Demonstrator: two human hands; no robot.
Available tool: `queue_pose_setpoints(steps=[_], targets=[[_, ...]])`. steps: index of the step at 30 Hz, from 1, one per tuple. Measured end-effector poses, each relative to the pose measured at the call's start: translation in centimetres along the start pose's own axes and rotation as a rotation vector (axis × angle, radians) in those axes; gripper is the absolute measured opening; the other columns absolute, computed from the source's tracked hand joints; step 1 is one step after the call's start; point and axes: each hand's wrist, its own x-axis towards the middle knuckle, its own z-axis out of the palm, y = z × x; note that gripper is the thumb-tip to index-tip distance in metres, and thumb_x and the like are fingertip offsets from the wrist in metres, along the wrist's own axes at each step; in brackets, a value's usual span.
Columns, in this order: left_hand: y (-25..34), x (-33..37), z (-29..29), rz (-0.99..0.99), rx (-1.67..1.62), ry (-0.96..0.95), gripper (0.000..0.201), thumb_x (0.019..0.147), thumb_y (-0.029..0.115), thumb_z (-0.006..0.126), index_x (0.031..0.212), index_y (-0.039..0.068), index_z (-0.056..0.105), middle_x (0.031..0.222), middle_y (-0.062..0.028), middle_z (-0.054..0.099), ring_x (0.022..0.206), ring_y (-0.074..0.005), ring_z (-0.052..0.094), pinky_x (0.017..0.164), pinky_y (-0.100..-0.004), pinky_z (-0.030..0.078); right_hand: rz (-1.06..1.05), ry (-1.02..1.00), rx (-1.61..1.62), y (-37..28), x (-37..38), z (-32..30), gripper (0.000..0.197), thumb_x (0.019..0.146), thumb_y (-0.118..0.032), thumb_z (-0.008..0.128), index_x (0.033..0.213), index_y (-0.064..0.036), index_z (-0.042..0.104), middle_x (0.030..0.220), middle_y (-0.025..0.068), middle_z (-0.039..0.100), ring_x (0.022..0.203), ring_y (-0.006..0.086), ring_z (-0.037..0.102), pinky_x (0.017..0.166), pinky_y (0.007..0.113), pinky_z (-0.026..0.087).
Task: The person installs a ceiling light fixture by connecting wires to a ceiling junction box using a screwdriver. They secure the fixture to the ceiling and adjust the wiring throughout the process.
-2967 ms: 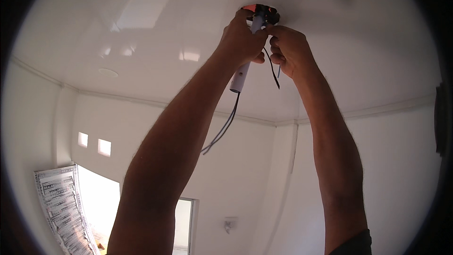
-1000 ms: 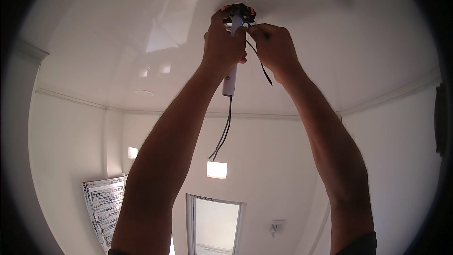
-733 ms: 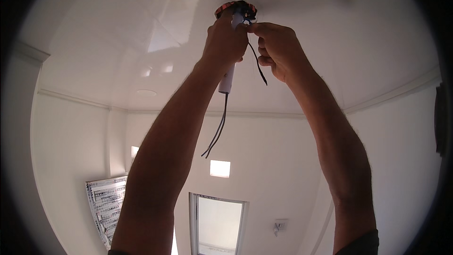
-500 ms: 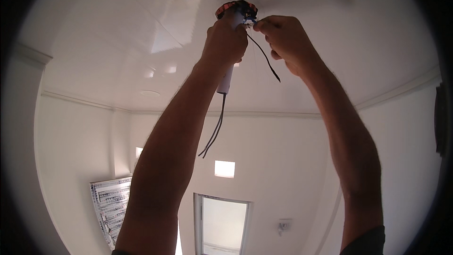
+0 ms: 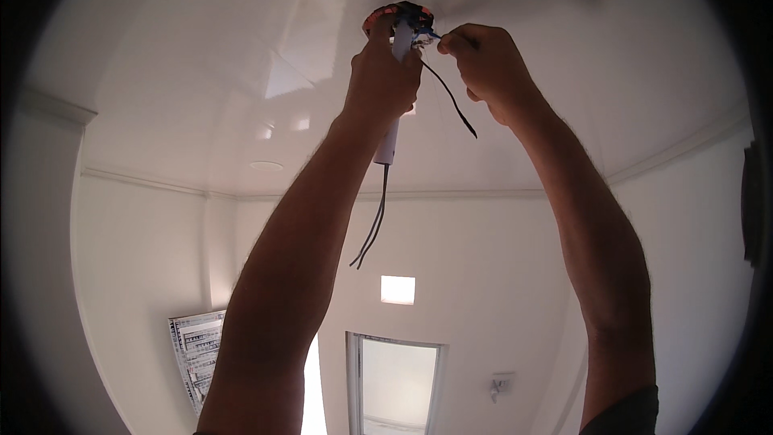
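Observation:
Overhead, my left hand (image 5: pixel 378 84) is closed around a white tube (image 5: pixel 386 147) just below a round red-and-black fitting (image 5: pixel 378 16) at the ceiling. The tube hangs at a slight tilt, and its upper part is partly covered by my fingers. Two thin dark wires (image 5: pixel 375 221) dangle from its lower end. To the right, my right hand (image 5: pixel 491 68) pinches the end of a blue wire (image 5: pixel 434 35) that comes out beside the tube's top. A loose black wire (image 5: pixel 454 105) hangs down between my hands. Small details inside the fitting are too dark to make out.
The glossy white ceiling (image 5: pixel 515 129) surrounds the fitting. Below are a framed window or door (image 5: pixel 396 383), a small bright square opening (image 5: pixel 398 290) and a small wall fixture (image 5: pixel 501 384). A printed panel (image 5: pixel 197 346) leans at the left, and a dark object (image 5: pixel 750 205) is at the right wall.
My right hand has drawn slightly to the right, and more of the blue wire shows. My left hand stays on the tube. The view has shifted a little.

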Motion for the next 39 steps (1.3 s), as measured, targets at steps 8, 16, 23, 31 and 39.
queue_pose_setpoints(steps=[8,16,23,31,39], targets=[[-0.1,0.1,0.3,0.020,0.075,-0.020,0.047,0.092,0.008,0.056,0.137,0.007,0.044,0.096,-0.0269,0.070,0.066,-0.0359,0.073,0.054,-0.0412,0.062,0.168,-0.043,0.277,-0.4,-0.9,0.8,0.020,0.096,-0.012,0.059,0.103,0.0042,0.068,0.062,-0.0051,0.036,0.048,0.0049,0.025,0.042,0.026,0.023],[0.5,-0.3,0.0,-0.035,0.036,-0.003,0.045,0.092,0.006,0.055,0.135,0.005,0.044,0.089,-0.0246,0.070,0.056,-0.0310,0.070,0.050,-0.0396,0.059,-0.029,-0.022,-0.045,-1.3,-1.3,1.4,0.023,0.098,-0.016,0.057,0.099,0.0032,0.070,0.061,-0.0001,0.048,0.051,0.0095,0.040,0.047,0.030,0.036],[0.9,0.0,-0.2,-0.061,0.043,-0.031,0.043,0.093,0.009,0.058,0.134,0.006,0.045,0.076,-0.0152,0.066,0.051,-0.0219,0.066,0.047,-0.0343,0.056,-0.466,0.257,-0.424,1.4,0.3,0.2,0.022,0.097,-0.016,0.055,0.094,0.0010,0.068,0.082,0.0187,0.070,0.068,0.0347,0.067,0.069,0.043,0.053],[1.5,-0.3,-0.3,-0.056,0.040,-0.045,0.043,0.093,0.010,0.059,0.135,0.008,0.046,0.072,-0.0109,0.064,0.050,-0.0185,0.065,0.046,-0.0325,0.055,-0.065,-0.334,-0.354,-1.4,0.9,-1.5,0.020,0.095,-0.016,0.059,0.088,0.0014,0.067,0.055,0.0061,0.054,0.047,0.0200,0.050,0.048,0.036,0.041],[1.6,-0.4,-0.1,-0.080,-0.013,-0.039,0.044,0.094,0.010,0.059,0.136,0.008,0.046,0.073,-0.0114,0.064,0.050,-0.0183,0.064,0.046,-0.0328,0.054,-0.721,0.337,-0.768,-0.5,2.4,0.4,0.016,0.089,-0.012,0.062,0.083,0.0025,0.066,0.074,0.0172,0.064,0.064,0.0307,0.067,0.058,0.042,0.056]])
